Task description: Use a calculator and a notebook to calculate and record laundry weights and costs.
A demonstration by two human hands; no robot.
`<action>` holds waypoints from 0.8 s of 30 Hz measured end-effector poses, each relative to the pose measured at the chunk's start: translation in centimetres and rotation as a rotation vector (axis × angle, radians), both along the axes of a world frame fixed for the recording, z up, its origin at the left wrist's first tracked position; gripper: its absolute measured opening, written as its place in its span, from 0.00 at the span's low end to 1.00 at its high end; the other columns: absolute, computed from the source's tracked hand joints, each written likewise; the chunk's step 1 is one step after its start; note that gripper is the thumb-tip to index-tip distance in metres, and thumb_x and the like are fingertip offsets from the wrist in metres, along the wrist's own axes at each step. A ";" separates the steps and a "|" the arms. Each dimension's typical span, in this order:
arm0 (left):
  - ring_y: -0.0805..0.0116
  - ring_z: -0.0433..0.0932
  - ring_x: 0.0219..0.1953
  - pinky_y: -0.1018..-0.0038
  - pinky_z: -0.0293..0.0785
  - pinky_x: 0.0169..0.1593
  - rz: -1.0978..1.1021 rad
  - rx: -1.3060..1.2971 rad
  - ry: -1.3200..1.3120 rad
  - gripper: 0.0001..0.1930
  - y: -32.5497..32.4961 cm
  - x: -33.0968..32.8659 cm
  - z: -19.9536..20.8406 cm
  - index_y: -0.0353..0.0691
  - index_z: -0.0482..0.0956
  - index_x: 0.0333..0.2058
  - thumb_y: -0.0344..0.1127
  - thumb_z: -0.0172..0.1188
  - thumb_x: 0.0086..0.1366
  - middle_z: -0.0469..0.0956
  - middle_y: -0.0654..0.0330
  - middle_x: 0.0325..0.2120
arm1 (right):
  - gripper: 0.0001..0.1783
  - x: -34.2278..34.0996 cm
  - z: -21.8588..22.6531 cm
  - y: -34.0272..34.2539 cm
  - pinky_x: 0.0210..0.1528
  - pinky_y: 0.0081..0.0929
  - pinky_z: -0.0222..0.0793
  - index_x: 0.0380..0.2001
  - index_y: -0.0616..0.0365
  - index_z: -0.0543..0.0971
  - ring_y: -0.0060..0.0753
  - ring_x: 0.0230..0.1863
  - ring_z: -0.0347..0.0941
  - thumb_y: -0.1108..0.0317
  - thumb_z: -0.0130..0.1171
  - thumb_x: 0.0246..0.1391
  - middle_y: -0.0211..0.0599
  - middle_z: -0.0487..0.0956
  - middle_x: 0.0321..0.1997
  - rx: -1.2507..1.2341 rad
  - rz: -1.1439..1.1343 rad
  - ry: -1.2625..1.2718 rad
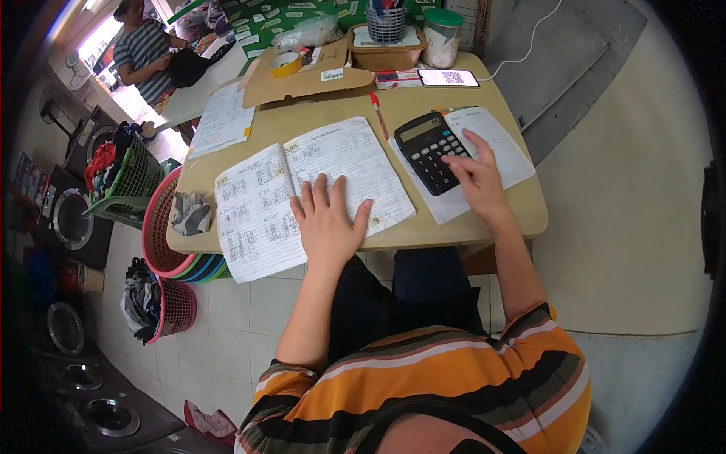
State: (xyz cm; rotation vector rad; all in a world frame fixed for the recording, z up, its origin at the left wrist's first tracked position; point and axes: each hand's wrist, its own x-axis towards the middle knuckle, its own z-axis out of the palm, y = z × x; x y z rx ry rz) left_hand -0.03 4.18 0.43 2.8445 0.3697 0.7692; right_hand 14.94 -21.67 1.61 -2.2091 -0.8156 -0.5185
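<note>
An open lined notebook [355,155] full of handwriting lies on the table in front of me. Across its middle, my left hand [327,219] rests flat with the fingers spread. To the right, a black calculator [428,157] sits at a slant on a second open notebook [495,140]. Over the calculator's keys hovers or rests my right hand [478,174], its index finger stretched out and nothing held; whether a fingertip presses a key I cannot tell. A red-capped pen [379,113] lies between the notebook and the calculator.
A phone [448,78] with a white cable, a cardboard box [302,79], a tape roll [286,65] and a jar [442,38] line the table's back. Laundry baskets [178,306] stand left, near washing machines [73,218]. A person [147,57] handles dark cloth at the far left.
</note>
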 end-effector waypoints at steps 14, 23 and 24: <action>0.49 0.73 0.53 0.53 0.67 0.59 -0.035 -0.055 -0.199 0.22 -0.8 -0.6 0.5 0.37 0.82 0.47 0.49 0.66 0.62 0.77 0.51 0.47 | 0.12 0.0 -2.0 -1.3 0.42 0.29 0.73 0.28 0.70 0.78 0.37 0.48 0.74 0.71 0.61 0.64 0.51 0.73 0.58 0.217 -0.042 0.032; 0.48 0.76 0.54 0.57 0.70 0.59 -0.118 -0.056 -0.186 0.26 -1.3 -1.5 -0.2 0.34 0.80 0.52 0.49 0.66 0.64 0.79 0.49 0.49 | 0.08 -0.5 -1.0 -0.7 0.53 0.34 0.72 0.38 0.67 0.77 0.45 0.51 0.75 0.71 0.56 0.67 0.53 0.71 0.60 0.172 -0.037 0.132; 0.49 0.75 0.55 0.57 0.69 0.61 -0.111 0.009 -0.184 0.27 -1.6 -1.7 0.0 0.34 0.79 0.54 0.50 0.65 0.65 0.77 0.48 0.51 | 0.08 -0.4 -1.1 -0.8 0.53 0.34 0.72 0.38 0.67 0.77 0.45 0.51 0.75 0.71 0.56 0.67 0.53 0.71 0.60 0.169 -0.045 0.128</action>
